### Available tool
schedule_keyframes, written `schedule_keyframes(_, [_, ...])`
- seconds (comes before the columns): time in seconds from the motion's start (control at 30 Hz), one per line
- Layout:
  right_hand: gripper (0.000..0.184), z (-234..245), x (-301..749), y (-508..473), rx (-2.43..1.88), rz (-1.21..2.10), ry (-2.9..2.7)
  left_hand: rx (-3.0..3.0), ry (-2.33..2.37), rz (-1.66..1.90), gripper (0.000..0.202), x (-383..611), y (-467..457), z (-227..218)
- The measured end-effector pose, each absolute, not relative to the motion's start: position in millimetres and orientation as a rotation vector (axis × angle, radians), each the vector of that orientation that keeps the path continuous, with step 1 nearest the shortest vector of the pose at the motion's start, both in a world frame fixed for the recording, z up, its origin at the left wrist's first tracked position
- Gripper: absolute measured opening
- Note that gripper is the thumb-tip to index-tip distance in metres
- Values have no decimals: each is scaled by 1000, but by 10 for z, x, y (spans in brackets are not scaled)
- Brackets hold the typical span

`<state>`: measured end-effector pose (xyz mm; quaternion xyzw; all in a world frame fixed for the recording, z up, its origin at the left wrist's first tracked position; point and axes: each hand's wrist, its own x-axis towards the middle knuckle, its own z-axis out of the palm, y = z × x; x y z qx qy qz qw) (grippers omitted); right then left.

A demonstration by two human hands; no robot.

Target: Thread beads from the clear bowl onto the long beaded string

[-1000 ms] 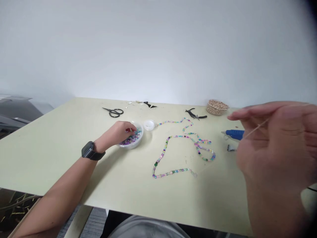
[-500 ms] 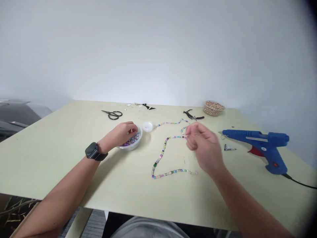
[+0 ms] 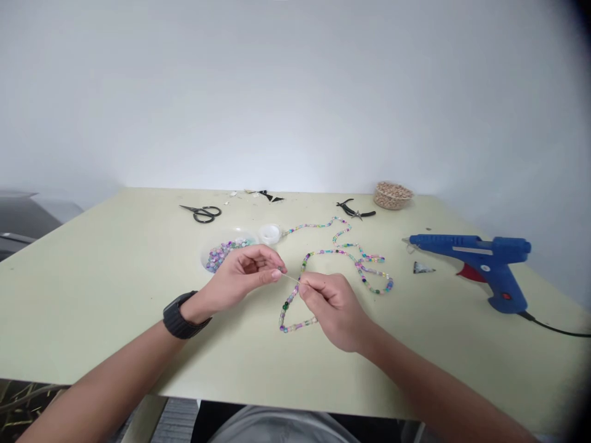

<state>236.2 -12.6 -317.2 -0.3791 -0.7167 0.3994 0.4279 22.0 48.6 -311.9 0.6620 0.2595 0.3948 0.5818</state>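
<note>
Pinches on both sides: right hand (image 3: 333, 309) has its fingertips closed on a thin thread (image 3: 290, 278), left hand (image 3: 244, 275) closed on the far end, any bead there too small to confirm. Bead strand (image 3: 295, 325) runs beneath the right hand; bead bowl (image 3: 204, 256) sits just behind the left. Fingers hide the thread ends.

Between the left hand (image 3: 244, 277) and right hand (image 3: 335, 311) runs a pale thread (image 3: 290, 278). Beside them, the strand of beads (image 3: 287, 306) mixes pink, purple, green and blue. Right of both hands, the glue gun (image 3: 471, 245) is blue with a red trigger (image 3: 468, 272).
</note>
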Motion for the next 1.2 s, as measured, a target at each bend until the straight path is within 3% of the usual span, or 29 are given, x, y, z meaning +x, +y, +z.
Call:
schedule_keyframes(0.53, [42,-3146,2365,-130,-987,1064,-1781,1527,599,975,13,227,515,-3128])
schedule_keyframes(0.73, [32,-3099,2405,-85,-990,1003,-1706,1516,618,994,14,228,541,-3142])
schedule_keyframes(1.07, [24,-3131,2456,21,-916,1303,-1469,1475,642,992,17,246,511,-3149])
schedule_keyframes(1.2, [31,-3124,2476,-8,-966,1327,-1484,1472,645,992,18,261,501,-3151])
